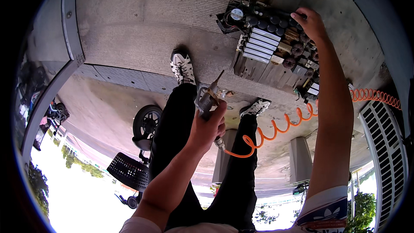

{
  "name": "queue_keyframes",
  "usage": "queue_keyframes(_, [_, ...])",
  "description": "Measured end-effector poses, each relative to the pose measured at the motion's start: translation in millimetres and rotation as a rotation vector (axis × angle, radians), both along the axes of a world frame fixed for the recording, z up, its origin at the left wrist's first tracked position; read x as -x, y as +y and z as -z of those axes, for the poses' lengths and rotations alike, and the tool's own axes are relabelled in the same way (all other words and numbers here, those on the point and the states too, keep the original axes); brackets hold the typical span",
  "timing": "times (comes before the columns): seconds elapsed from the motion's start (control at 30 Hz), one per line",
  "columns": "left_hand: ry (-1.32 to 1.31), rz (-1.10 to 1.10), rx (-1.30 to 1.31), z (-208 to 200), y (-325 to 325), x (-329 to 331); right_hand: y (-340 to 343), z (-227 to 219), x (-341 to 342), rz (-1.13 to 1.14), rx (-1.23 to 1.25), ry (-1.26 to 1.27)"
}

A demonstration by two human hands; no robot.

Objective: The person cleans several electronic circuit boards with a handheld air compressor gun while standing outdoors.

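Your left hand has its fingers wrapped around the air gun, nozzle angled up to the right. An orange coiled hose trails from it to the right. The circuit board lies on the floor, by the ridged part's near edge. Your right hand has bent fingers at the board's far right corner; you can't tell whether they pinch it.

Two hands, one air blow gun, one coiled orange hose, one circuit board assembly. Black cylinders on that assembly: several, crowded, exact count unclear. Dark ring-shaped coils: several, same problem. Two patterned shoes, two black trouser legs, two grey posts, one perforated black basket, one white louvred panel.
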State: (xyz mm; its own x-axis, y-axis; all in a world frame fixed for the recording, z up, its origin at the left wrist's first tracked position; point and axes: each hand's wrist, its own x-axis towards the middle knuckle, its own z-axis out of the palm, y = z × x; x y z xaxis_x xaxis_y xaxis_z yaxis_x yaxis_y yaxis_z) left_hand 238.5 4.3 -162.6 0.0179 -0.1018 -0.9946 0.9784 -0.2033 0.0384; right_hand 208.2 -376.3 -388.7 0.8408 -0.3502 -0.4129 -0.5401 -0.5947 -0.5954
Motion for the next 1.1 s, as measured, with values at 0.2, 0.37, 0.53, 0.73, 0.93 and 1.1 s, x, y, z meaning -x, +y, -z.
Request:
queue_keyframes(0.2, [-0.006,0.012,0.000,3,0,3,-14,-9,10,-0.001,0.058,0.009])
queue_keyframes(0.37, [-0.014,0.016,0.000,1,-3,2,1,-10,-24,-0.130,0.116,-0.010])
queue_keyframes(0.53, [-0.014,-0.005,0.017,4,3,2,-48,-18,-39,-0.329,0.173,-0.025])
queue_keyframes(0.73, [-0.014,-0.016,0.014,2,2,-4,-34,-18,-53,-0.501,0.159,-0.128])
queue_keyframes(0.93, [-0.009,-0.012,0.008,5,2,-5,-20,-12,-79,-0.585,0.236,-0.133])
queue_keyframes(1.1, [-0.007,-0.004,0.005,3,-3,-6,-42,-26,-89,-0.548,0.299,-0.211])
